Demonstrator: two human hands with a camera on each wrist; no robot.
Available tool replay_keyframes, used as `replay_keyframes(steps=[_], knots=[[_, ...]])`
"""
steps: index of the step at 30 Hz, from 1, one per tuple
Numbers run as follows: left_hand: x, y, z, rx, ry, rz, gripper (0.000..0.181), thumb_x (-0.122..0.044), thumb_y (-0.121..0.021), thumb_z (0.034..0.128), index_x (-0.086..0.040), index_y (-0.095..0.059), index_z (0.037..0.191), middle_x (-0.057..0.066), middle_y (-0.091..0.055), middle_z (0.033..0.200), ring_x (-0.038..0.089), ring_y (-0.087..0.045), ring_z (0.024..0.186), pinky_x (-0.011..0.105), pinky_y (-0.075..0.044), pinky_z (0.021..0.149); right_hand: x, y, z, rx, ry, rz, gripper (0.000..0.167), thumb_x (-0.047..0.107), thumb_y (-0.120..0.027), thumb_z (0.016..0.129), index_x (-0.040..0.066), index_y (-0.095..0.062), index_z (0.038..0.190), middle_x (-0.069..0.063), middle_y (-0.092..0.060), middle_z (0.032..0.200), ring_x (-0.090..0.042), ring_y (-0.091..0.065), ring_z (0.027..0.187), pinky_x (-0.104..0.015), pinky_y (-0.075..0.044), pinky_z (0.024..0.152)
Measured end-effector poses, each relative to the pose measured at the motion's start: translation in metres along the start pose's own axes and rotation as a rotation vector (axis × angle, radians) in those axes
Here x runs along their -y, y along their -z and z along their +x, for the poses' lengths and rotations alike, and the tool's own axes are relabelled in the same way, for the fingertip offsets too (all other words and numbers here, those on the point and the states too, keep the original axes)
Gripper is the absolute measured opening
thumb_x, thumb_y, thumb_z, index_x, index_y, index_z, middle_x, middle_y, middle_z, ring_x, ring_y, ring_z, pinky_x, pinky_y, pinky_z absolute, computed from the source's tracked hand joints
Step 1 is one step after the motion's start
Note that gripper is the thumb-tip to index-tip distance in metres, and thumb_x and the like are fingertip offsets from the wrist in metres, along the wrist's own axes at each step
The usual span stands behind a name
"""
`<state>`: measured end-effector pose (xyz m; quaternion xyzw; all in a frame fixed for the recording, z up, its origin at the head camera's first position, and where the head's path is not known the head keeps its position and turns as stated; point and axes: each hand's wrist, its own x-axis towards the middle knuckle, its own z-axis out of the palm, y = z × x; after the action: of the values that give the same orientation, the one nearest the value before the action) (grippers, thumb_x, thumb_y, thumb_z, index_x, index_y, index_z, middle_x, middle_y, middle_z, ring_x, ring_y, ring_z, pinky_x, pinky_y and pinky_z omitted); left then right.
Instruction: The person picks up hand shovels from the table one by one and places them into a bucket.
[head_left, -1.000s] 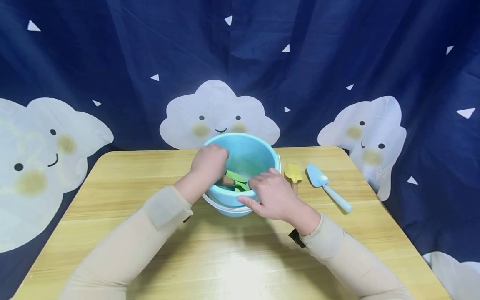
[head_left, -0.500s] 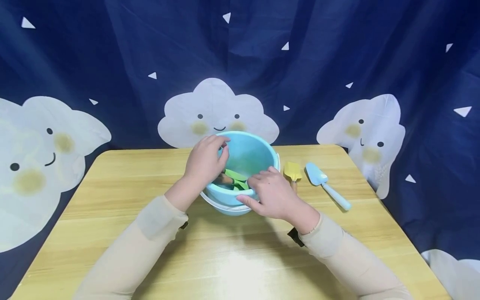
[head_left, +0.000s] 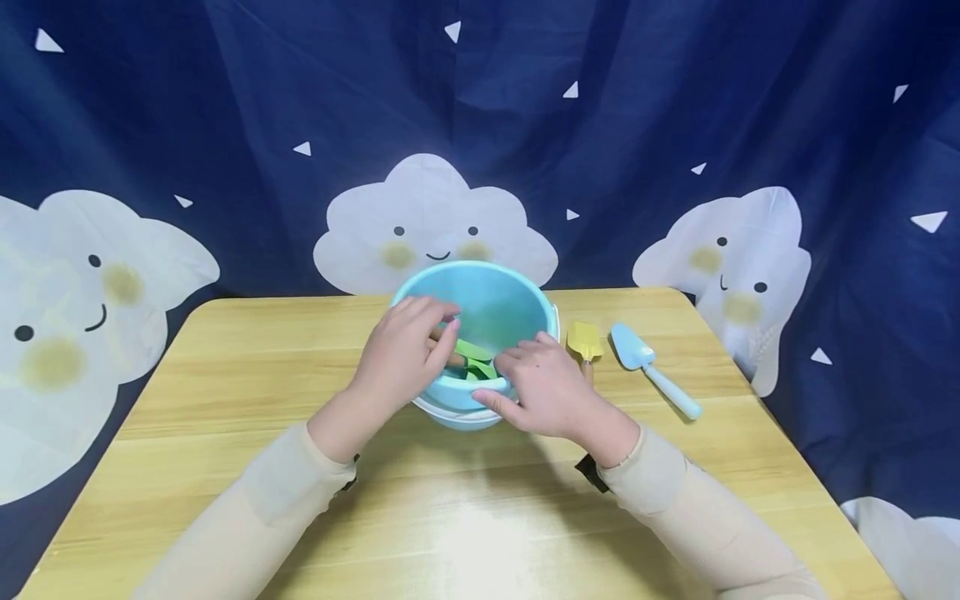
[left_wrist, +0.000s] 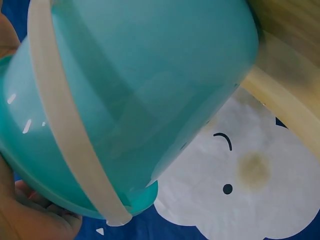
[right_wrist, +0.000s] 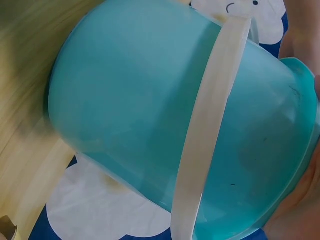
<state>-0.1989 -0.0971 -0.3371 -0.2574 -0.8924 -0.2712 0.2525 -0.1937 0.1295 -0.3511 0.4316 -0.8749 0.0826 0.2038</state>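
Note:
A light blue bucket [head_left: 491,296] with a white handle [left_wrist: 60,110] stands upright toward the table's far edge. Inside lie green toy tools [head_left: 474,352] with brown grips, partly covered by my left hand [head_left: 401,354]. That hand reaches over the left side of the rim with loosely bent fingers and thumb apart; nothing shows held in it. Its fingers also appear beside the rim in the left wrist view. On the near right, my right hand [head_left: 551,383] grips the rim, thumb outside and fingers curled over the edge.
Right of the bucket, a small yellow shovel [head_left: 587,342] and a light blue trowel [head_left: 651,367] lie on the wooden table [head_left: 262,333]. A dark blue curtain [head_left: 247,100] with smiling clouds hangs behind the far edge.
My left hand has lifted from inside the bucket, its fingers loosening, then come back lower and nearer over the left rim. The right hand keeps its place on the rim.

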Motion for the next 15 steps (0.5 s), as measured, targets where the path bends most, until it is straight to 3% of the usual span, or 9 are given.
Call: replay_keyframes(steps=[8, 15], knots=[[-0.003, -0.002, -0.020, 0.006, -0.106, 0.056, 0.024, -0.024, -0.057, 0.0981, -0.008, -0.071, 0.110, 0.002, -0.070, 0.105, 0.025, -0.063, 0.106, 0.042, -0.044, 0.103, 0.000, -0.002, -0.001, -0.003, -0.003, -0.005, 0.064, 0.069, -0.021, 0.100, 0.019, -0.041, 0.066, 0.009, -0.035, 0.058, -0.014, -0.036, 0.054, -0.033, -0.028, 0.062], [-0.002, -0.005, -0.033, -0.039, -0.209, 0.090, 0.024, -0.026, -0.056, 0.0993, -0.009, -0.072, 0.105, 0.003, -0.069, 0.102, 0.024, -0.063, 0.099, 0.039, -0.049, 0.091, -0.001, -0.002, 0.000, -0.006, 0.001, 0.000, 0.062, 0.069, -0.025, 0.100, 0.019, -0.041, 0.066, 0.009, -0.034, 0.058, -0.014, -0.035, 0.054, -0.033, -0.027, 0.061]])
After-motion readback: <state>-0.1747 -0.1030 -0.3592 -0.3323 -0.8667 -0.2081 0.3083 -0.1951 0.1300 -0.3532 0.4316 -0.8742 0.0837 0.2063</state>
